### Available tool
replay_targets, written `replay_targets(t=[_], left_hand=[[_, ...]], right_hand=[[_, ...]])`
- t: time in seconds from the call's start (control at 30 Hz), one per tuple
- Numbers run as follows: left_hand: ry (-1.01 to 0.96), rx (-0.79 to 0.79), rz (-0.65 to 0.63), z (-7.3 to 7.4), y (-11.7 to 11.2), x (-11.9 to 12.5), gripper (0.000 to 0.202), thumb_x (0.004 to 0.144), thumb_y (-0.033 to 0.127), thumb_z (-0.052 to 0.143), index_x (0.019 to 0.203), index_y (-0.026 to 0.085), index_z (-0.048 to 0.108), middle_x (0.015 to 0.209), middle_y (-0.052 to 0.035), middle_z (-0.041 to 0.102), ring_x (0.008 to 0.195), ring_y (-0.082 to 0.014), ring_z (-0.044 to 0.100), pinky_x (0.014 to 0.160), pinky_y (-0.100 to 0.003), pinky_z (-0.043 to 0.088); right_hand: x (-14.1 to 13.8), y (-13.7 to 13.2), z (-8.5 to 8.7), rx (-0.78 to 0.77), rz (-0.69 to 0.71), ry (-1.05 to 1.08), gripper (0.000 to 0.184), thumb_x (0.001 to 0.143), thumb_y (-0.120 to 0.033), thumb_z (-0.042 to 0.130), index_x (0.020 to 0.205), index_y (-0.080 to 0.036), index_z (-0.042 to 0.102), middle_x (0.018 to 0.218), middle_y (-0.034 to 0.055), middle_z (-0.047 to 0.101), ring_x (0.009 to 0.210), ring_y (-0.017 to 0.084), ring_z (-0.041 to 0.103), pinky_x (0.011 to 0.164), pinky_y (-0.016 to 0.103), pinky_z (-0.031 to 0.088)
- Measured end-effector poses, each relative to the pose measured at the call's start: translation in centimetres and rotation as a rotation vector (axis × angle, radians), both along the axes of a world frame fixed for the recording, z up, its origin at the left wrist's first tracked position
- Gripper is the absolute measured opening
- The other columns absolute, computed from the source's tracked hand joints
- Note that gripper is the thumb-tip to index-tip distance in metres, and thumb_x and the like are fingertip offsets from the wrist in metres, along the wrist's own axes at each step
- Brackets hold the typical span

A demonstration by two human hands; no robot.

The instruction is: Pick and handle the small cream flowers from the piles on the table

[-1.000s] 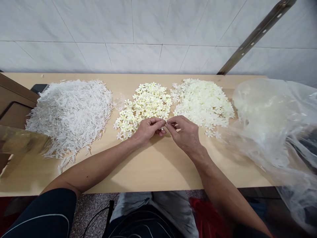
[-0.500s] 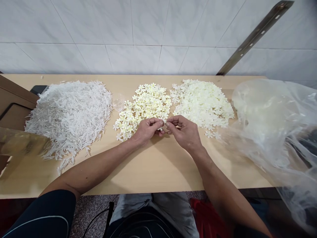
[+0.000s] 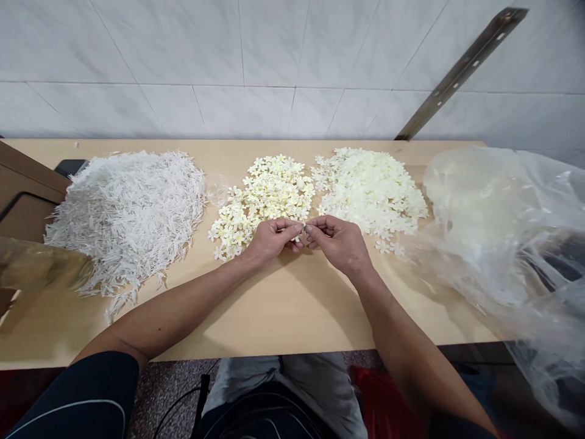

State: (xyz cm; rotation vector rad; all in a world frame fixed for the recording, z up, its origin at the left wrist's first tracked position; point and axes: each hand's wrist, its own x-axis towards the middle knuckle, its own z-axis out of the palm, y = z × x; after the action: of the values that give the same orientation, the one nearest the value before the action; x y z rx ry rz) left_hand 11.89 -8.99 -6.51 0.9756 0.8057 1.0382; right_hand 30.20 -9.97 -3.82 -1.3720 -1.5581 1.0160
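Note:
My left hand (image 3: 276, 238) and my right hand (image 3: 340, 242) meet fingertip to fingertip over the table, each closed in a pinch. A tiny pale bit shows between the fingertips, too small to make out. Just behind my left hand spreads a pile of small cream artificial flowers with yellowish centres (image 3: 274, 189). Beyond my right hand is a larger heap of paler flower pieces (image 3: 372, 189), a few lying loose at its near edge. A big mound of thin white strands (image 3: 130, 207) sits to the left.
A large translucent plastic bag (image 3: 484, 201) slumps over the table's right end. At the left edge are a brown box (image 3: 31, 171) and a clear yellowish plastic roll or bag (image 3: 41, 265). A crumpled clear wrapper (image 3: 217, 190) lies between the piles. A tiled wall (image 3: 269, 49) closes the back.
My fingertips have come slightly closer together, my right hand shifting a little left. The view has shifted slightly; the piles look the same.

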Motion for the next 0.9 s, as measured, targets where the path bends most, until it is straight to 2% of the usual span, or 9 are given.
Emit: replay_targets(t=[0.17,0.4,0.6,0.9], left_hand=[[-0.005,-0.032,0.067,0.04,0.12,0.05,0.038,0.077,0.042,0.089,0.093,0.009,0.078,0.077,-0.0078,0.074,0.064,-0.0138,0.068,0.06,-0.024,0.058],[0.088,0.002,0.088,-0.02,0.17,0.05,0.038,0.079,0.043,0.086,0.095,0.009,0.078,0.071,-0.0064,0.073,0.06,-0.0145,0.069,0.059,-0.025,0.058],[0.123,0.041,0.117,0.08,0.04,0.08,0.039,0.079,0.045,0.085,0.096,0.01,0.078,0.07,-0.0063,0.074,0.059,-0.0146,0.068,0.06,-0.026,0.058],[0.18,0.029,0.127,0.55,-0.14,0.12,0.027,0.084,0.035,0.08,0.094,0.01,0.078,0.067,-0.0055,0.072,0.058,-0.0142,0.068,0.061,-0.025,0.058]], right_hand=[[0.01,-0.05,-0.54,0.112,-0.042,-0.162,0.021,0.093,-0.037,0.071,0.099,-0.019,0.079,0.078,0.0046,0.078,0.069,0.022,0.074,0.066,0.034,0.061],[0.05,-0.06,-0.61,0.306,-0.055,-0.35,0.015,0.094,-0.03,0.067,0.094,-0.022,0.08,0.079,0.003,0.079,0.069,0.021,0.074,0.064,0.032,0.055],[0.31,-0.04,-0.79,0.438,-0.013,-0.458,0.014,0.095,-0.025,0.064,0.097,-0.023,0.078,0.085,0.0044,0.079,0.076,0.022,0.073,0.068,0.033,0.054],[0.82,0.1,-0.75,0.566,0.101,-0.526,0.018,0.1,-0.021,0.057,0.096,-0.022,0.074,0.089,0.0069,0.078,0.079,0.021,0.071,0.071,0.032,0.052]])
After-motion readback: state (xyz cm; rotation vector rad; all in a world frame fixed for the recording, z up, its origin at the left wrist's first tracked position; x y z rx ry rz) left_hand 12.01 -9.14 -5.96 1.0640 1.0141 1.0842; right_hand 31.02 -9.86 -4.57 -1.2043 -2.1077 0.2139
